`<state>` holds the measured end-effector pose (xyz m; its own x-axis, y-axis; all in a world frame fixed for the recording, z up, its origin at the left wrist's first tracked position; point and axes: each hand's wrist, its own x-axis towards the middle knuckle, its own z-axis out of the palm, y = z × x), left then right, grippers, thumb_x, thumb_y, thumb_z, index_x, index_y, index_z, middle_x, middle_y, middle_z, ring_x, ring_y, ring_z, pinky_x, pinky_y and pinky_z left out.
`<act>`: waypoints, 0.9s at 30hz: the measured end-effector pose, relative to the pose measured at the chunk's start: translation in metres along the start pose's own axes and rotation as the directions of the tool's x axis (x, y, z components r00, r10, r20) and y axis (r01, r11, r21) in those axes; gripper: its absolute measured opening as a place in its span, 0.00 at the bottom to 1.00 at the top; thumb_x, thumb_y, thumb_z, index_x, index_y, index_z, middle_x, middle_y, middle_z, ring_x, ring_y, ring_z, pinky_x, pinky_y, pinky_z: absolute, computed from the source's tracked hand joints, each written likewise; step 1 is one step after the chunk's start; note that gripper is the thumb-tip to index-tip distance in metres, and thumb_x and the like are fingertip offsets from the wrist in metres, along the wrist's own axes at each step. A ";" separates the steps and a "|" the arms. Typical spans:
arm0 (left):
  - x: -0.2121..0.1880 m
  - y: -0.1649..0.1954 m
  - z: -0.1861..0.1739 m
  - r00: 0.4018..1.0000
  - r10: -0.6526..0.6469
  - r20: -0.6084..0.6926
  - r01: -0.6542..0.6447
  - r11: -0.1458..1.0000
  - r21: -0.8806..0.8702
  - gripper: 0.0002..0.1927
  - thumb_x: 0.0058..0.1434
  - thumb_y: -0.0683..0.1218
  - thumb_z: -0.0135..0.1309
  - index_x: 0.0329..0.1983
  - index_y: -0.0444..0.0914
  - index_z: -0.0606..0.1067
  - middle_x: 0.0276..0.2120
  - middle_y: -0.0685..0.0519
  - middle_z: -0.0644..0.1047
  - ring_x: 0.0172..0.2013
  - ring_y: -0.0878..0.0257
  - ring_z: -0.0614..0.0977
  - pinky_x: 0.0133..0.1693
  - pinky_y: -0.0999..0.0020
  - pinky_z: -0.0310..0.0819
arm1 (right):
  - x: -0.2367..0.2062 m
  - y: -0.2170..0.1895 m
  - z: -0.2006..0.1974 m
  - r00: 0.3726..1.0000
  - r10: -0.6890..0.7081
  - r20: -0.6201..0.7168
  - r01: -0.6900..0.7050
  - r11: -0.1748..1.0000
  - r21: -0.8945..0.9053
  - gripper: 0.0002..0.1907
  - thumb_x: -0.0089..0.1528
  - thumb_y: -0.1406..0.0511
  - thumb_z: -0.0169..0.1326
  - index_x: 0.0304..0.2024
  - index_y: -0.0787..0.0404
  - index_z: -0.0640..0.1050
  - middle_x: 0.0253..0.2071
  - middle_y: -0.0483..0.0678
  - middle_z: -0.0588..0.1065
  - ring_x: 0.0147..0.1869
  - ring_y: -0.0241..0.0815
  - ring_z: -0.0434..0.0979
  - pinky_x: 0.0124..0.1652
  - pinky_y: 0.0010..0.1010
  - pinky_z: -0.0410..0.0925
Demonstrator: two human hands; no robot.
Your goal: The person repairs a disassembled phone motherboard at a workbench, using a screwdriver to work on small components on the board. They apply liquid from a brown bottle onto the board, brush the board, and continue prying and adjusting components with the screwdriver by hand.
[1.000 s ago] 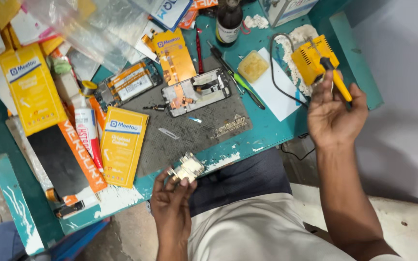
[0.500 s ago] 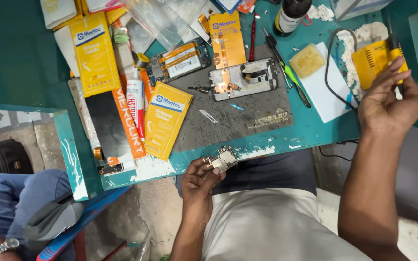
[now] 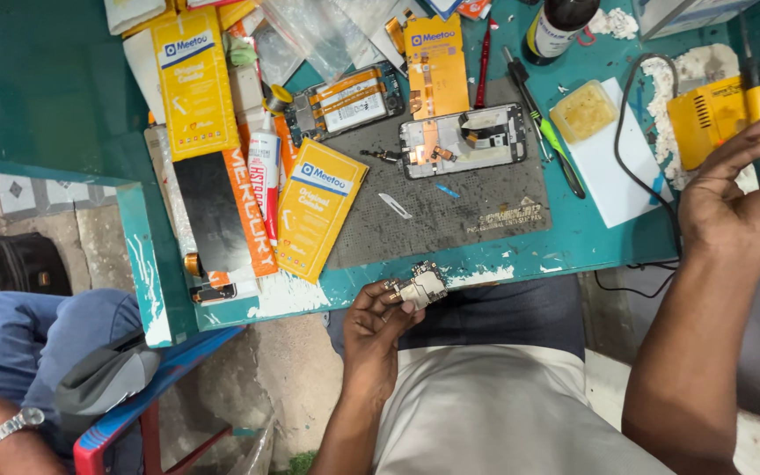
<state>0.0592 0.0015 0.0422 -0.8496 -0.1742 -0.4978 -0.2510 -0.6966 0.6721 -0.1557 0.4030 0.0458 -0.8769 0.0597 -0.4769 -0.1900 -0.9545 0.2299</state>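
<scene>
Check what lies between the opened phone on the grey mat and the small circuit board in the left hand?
Head view: grey mat with a small blue scrap, then the table's chipped teal edge, between the opened phone and the circuit board in the left hand.

**Light and picture quality — head view**

Even, bright daylight-like light over the teal table (image 3: 573, 246); colours saturated, no hard shadows. Soft shadow only beneath the table edge, above the person's lap. Mild glare on the clear plastic bags (image 3: 310, 31) at top. Centre sharp; the right hand (image 3: 736, 207) slightly soft. Wide-angle bending at the edges — table lines curve.
</scene>
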 end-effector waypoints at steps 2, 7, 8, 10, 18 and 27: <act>0.001 -0.001 -0.001 1.000 0.009 0.016 -0.009 1.000 -0.012 0.15 0.64 0.32 0.56 0.53 0.34 0.71 0.45 0.48 0.79 0.45 0.60 0.83 0.47 0.63 0.82 | 0.000 -0.001 -0.001 1.000 -0.010 -0.027 0.010 1.000 0.021 0.24 0.72 0.71 0.51 0.63 0.87 0.66 0.47 0.69 0.77 0.50 0.57 0.81 0.46 0.37 0.80; 0.003 -0.005 -0.001 1.000 0.024 0.000 -0.024 1.000 0.013 0.17 0.62 0.31 0.55 0.54 0.33 0.72 0.48 0.45 0.80 0.46 0.58 0.83 0.46 0.62 0.82 | 0.001 -0.004 -0.004 0.999 -0.001 0.036 0.002 1.000 -0.027 0.16 0.74 0.70 0.52 0.59 0.79 0.71 0.49 0.65 0.77 0.49 0.53 0.81 0.46 0.31 0.80; 0.003 -0.006 -0.001 1.000 0.026 -0.006 -0.026 1.000 0.005 0.17 0.62 0.31 0.55 0.54 0.33 0.72 0.48 0.45 0.80 0.47 0.58 0.83 0.46 0.61 0.82 | -0.002 -0.003 -0.004 0.999 -0.015 0.047 0.017 0.998 -0.054 0.16 0.73 0.69 0.53 0.58 0.79 0.72 0.47 0.65 0.77 0.48 0.53 0.81 0.45 0.30 0.80; 0.003 -0.006 -0.001 1.000 0.013 -0.011 -0.013 1.000 -0.001 0.18 0.61 0.31 0.55 0.54 0.34 0.72 0.48 0.46 0.80 0.47 0.58 0.83 0.46 0.62 0.82 | -0.008 0.004 -0.005 0.997 -0.029 0.066 0.036 0.994 -0.103 0.17 0.70 0.68 0.55 0.55 0.78 0.73 0.44 0.63 0.76 0.47 0.53 0.82 0.43 0.28 0.80; 0.007 -0.002 0.001 1.000 0.000 -0.029 0.000 1.000 -0.006 0.18 0.61 0.30 0.54 0.54 0.33 0.71 0.47 0.47 0.79 0.47 0.58 0.82 0.47 0.60 0.82 | -0.047 0.053 0.002 0.985 -0.148 0.084 0.165 0.954 -0.252 0.18 0.68 0.62 0.58 0.47 0.73 0.72 0.37 0.57 0.77 0.40 0.46 0.80 0.39 0.27 0.78; 0.017 0.013 0.007 0.996 0.074 -0.057 -0.075 0.997 -0.018 0.19 0.61 0.31 0.55 0.55 0.32 0.70 0.47 0.47 0.79 0.47 0.59 0.82 0.46 0.62 0.82 | -0.088 0.165 -0.030 0.682 0.519 0.516 0.732 -0.471 -0.493 0.05 0.62 0.69 0.62 0.35 0.61 0.77 0.42 0.50 0.80 0.43 0.41 0.82 0.42 0.30 0.75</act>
<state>0.0380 -0.0054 0.0464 -0.8378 -0.2646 -0.4777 -0.1784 -0.6942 0.6973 -0.0964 0.2316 0.1001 -0.9240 -0.3041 0.2318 -0.3344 0.3490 -0.8754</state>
